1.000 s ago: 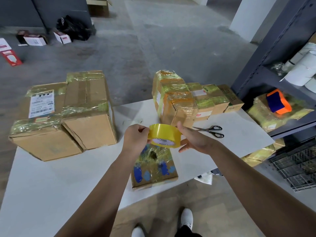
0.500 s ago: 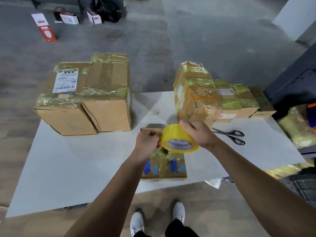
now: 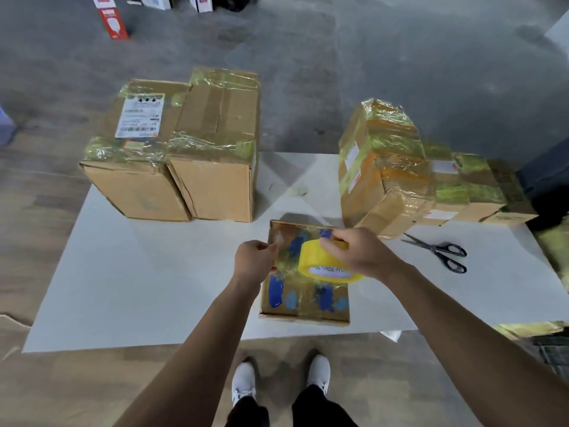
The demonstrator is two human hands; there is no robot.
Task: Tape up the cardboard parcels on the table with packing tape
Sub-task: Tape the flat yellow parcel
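Observation:
A flat cardboard parcel point(image 3: 308, 300) with blue patches under clear tape lies at the near edge of the white table point(image 3: 147, 282). Above it my right hand point(image 3: 357, 251) grips a yellow roll of packing tape point(image 3: 323, 266). My left hand point(image 3: 254, 260) pinches the free end of the tape point(image 3: 278, 241), and a short clear strip stretches between the hands over the parcel's left part. Two big taped boxes point(image 3: 184, 149) stand at the back left. A stack of taped parcels point(image 3: 400, 167) stands at the back right.
Black-handled scissors point(image 3: 440, 251) lie on the table to the right of the flat parcel. Small red and white boxes point(image 3: 114, 23) sit on the grey floor beyond the table. My white shoes point(image 3: 280, 377) show below the table's near edge.
My hands have come down over the flat parcel and drawn apart, pulling a short strip of tape off the roll. The view has tilted down and nearer to the table.

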